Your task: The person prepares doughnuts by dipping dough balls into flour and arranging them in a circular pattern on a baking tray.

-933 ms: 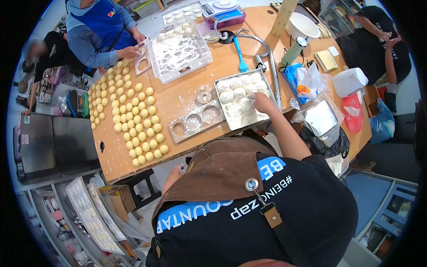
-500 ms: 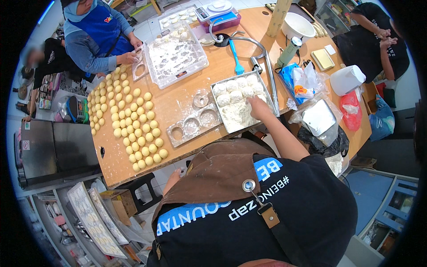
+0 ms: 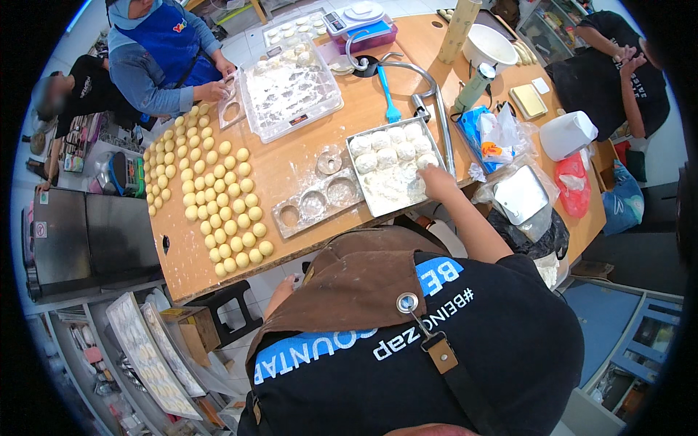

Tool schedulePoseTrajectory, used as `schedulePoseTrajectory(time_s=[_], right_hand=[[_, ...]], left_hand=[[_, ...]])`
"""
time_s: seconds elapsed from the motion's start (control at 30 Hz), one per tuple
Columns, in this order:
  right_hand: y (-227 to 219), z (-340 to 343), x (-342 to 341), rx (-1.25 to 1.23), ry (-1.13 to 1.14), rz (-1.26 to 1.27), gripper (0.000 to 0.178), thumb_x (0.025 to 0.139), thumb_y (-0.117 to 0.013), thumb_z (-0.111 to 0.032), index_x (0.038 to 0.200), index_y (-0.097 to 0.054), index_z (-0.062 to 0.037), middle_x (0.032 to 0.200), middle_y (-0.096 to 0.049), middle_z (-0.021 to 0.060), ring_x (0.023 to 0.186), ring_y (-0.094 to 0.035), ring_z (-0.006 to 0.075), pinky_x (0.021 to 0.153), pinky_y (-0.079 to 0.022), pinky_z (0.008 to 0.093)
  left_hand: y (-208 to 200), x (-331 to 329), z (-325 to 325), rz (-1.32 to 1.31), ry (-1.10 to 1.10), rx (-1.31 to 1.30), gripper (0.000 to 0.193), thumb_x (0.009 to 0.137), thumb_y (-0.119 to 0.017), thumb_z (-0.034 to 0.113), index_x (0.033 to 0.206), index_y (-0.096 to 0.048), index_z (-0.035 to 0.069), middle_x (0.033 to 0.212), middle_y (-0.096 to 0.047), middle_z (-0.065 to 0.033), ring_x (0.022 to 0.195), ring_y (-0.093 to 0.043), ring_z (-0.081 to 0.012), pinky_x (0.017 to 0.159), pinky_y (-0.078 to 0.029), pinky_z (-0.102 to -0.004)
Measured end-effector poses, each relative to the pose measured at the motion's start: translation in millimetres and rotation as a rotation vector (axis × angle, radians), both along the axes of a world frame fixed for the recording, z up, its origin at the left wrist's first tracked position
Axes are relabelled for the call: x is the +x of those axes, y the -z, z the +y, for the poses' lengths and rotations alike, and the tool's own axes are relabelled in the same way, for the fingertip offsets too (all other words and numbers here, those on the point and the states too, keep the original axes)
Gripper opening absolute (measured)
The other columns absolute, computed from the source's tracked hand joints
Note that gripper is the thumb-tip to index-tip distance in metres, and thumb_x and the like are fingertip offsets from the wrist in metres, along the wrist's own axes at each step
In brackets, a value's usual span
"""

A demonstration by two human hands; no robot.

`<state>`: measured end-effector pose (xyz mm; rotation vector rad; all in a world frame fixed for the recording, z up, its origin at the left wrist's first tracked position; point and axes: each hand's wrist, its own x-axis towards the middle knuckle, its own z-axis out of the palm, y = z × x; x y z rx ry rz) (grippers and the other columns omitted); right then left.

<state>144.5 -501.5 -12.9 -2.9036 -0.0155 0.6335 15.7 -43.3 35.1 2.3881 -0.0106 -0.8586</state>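
A long wooden worktable [image 3: 291, 171] runs diagonally across the upper half of the frame, seen from above. The lower half is filled by the wearer's own torso in a black shirt and brown apron [image 3: 363, 287].

In the upper left of the frame a co-worker in a blue apron [image 3: 163, 51] leans over the table, their hands at a clear mould piece beside a large clear plastic tray [image 3: 291, 91] dusted with flour. Along the table's left part, rows of small yellow dough balls [image 3: 211, 200] lie in a broad band. At the upper right another person in black [image 3: 618, 73] sits at the table's far end.

Right of centre sits a metal baking tray [image 3: 396, 174], floured, with white dough rounds [image 3: 389, 145] filling its upper part. Just left of it lies a floured plastic mould with round hollows [image 3: 320, 203].

The right hand [image 3: 436, 178] reaches up from the lower edge and rests on the tray's right side, fingers bent down close together at the floured surface beside the rounds; whether it grips one cannot be told. The left hand [image 3: 280, 287] hangs below the table edge, low and centre-left, mostly hidden by the apron, so its grip cannot be told
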Motion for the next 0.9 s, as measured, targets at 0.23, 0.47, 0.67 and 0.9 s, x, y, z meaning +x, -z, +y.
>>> schedulePoseTrajectory(time_s=[0.23,0.47,0.67,0.9], right_hand=[[-10,7,-4,-0.069,0.038,0.029,0.043,0.075,-0.056,-0.003,0.117,-0.057,-0.0136,0.112,-0.056,0.0136,0.105,-0.057,0.0307,0.085,-0.049,0.0416],[-21,39,-7,-0.038,-0.015,-0.223,0.034,0.072,-0.059,-0.002,0.105,-0.058,-0.0090,0.101,-0.058,0.0140,0.099,-0.057,0.0321,0.082,-0.049,0.0429],[3,51,-1,0.049,-0.057,0.081,0.023,0.069,-0.058,-0.003,0.090,-0.065,-0.0055,0.095,-0.063,0.0167,0.092,-0.061,0.0330,0.079,-0.050,0.0416],[3,11,-5,0.005,0.043,0.089,0.022,0.069,-0.055,-0.004,0.087,-0.066,-0.0022,0.092,-0.064,0.0205,0.092,-0.062,0.0349,0.080,-0.050,0.0422]], left_hand=[[-14,0,-5,-0.012,-0.023,-0.008,0.051,0.080,-0.063,0.031,0.119,-0.053,0.000,0.117,-0.056,-0.0247,0.112,-0.052,-0.0369,0.094,-0.041,-0.0404],[1,6,3,0.099,-0.029,0.019,0.050,0.080,-0.063,0.032,0.117,-0.053,-0.001,0.115,-0.056,-0.0258,0.111,-0.052,-0.0384,0.093,-0.041,-0.0410],[-6,3,3,0.007,0.015,0.038,0.050,0.079,-0.064,0.030,0.117,-0.053,-0.001,0.117,-0.055,-0.0245,0.110,-0.052,-0.0375,0.093,-0.042,-0.0399],[-23,-2,1,0.046,-0.063,0.033,0.050,0.081,-0.063,0.030,0.118,-0.052,-0.001,0.118,-0.055,-0.0242,0.113,-0.052,-0.0373,0.094,-0.041,-0.0402]])
